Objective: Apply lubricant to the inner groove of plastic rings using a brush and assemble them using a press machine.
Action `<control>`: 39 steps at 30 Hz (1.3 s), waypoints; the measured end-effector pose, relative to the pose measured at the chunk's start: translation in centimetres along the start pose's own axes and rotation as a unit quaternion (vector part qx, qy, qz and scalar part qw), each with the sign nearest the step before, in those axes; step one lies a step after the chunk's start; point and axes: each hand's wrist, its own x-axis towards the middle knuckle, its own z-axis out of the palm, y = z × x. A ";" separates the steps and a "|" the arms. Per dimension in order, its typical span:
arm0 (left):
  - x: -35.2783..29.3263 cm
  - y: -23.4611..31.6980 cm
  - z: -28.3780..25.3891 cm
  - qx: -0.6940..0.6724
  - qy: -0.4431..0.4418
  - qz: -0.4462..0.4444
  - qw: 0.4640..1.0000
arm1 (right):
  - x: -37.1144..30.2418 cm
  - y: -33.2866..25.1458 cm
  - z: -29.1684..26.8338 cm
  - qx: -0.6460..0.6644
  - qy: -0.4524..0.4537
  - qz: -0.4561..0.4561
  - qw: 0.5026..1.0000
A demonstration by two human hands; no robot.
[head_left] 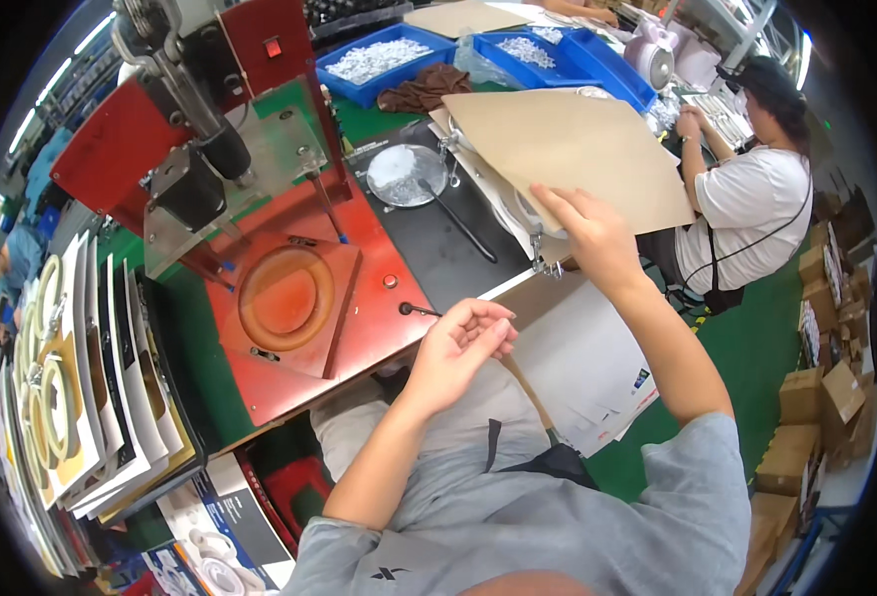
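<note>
My left hand (458, 358) is in front of the red press (359, 298), fingers loosely curled and apart, with nothing visible in it. A lever with a black knob (407, 309) sticks out beside its fingertips. My right hand (597, 238) rests stretched out on the near edge of a large brown cardboard sheet (578, 149); its thumb is hidden. Under the sheet lies a stack of white sheets (493, 189), with small metal fittings (543, 260) showing at its edge. The press holds a brown ring-shaped die (285, 298) below a clear plate (270, 149).
A round metal dish of white material (399, 174) and a black-handled tool (463, 228) lie on the dark mat. Blue trays of small white parts (379, 65) stand behind. Ring-bearing cards (81, 377) lean at left. A co-worker (756, 199) sits at right, near cardboard boxes (796, 427).
</note>
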 end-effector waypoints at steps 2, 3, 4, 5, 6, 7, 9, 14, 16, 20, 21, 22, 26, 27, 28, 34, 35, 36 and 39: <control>0.3 -0.9 -0.1 0.020 -0.023 -0.012 0.999 | -0.8 0.8 0.1 0.010 0.054 -0.028 0.998; 0.3 -1.3 0.1 0.017 -0.026 -0.008 0.999 | -1.3 1.0 0.0 0.032 0.039 -0.021 0.998; 0.3 -1.7 0.1 0.015 -0.019 -0.010 1.000 | -1.7 1.3 0.0 0.039 0.036 -0.024 0.998; 0.3 -2.1 0.1 0.030 -0.031 -0.022 0.999 | -2.0 1.7 0.0 0.040 0.052 -0.042 0.997; 0.3 -2.5 0.1 0.045 -0.042 -0.034 0.997 | -2.2 2.0 0.0 0.042 0.070 -0.060 0.995; 0.3 -2.7 0.2 0.047 -0.051 -0.043 0.997 | -2.3 2.3 0.0 0.029 0.085 -0.062 0.994; -0.3 -2.7 0.3 0.058 -0.045 -0.056 0.996 | -2.0 2.8 0.2 0.031 0.087 -0.077 0.993; -2.0 -3.1 -0.1 0.067 -0.041 -0.070 0.994 | -1.7 2.5 -0.5 0.026 0.046 -0.126 0.991; -2.6 -3.2 -0.3 0.078 -0.045 -0.071 0.993 | -2.1 2.4 -1.6 0.012 0.045 -0.122 0.991; -3.0 -3.7 -0.2 0.068 -0.049 -0.062 0.995 | -1.4 4.4 -1.5 -0.029 0.169 -0.018 0.985; -3.1 -3.9 -0.2 0.061 -0.042 -0.055 0.996 | -1.3 4.7 -1.9 -0.026 0.188 0.022 0.982; -3.1 -3.9 -0.5 0.062 -0.042 -0.054 0.996 | -0.3 4.5 -2.2 -0.018 0.208 0.061 0.976; -3.5 -4.0 -0.8 0.064 -0.067 -0.070 0.993 | 2.1 3.8 -2.8 -0.054 0.259 -0.024 0.964; -3.6 -4.1 -0.9 0.066 -0.068 -0.071 0.993 | 1.9 3.5 -2.0 -0.037 0.229 -0.045 0.972; -3.8 -4.3 -1.0 0.066 -0.068 -0.070 0.993 | 1.7 3.3 -1.3 -0.027 0.186 -0.070 0.980; -4.8 -5.8 -1.8 0.066 -0.030 -0.061 0.995 | -1.1 2.0 0.7 0.039 0.029 -0.091 0.995; -4.9 -6.1 -1.9 0.070 -0.029 -0.063 0.995 | -1.2 2.0 0.6 0.043 0.027 -0.093 0.994; -5.1 -6.2 -2.0 0.075 -0.028 -0.064 0.995 | -1.3 2.2 0.5 0.045 0.030 -0.085 0.995; -4.8 -6.4 -1.9 0.107 -0.038 -0.058 0.992 | -1.9 3.3 0.3 0.045 0.041 -0.082 0.995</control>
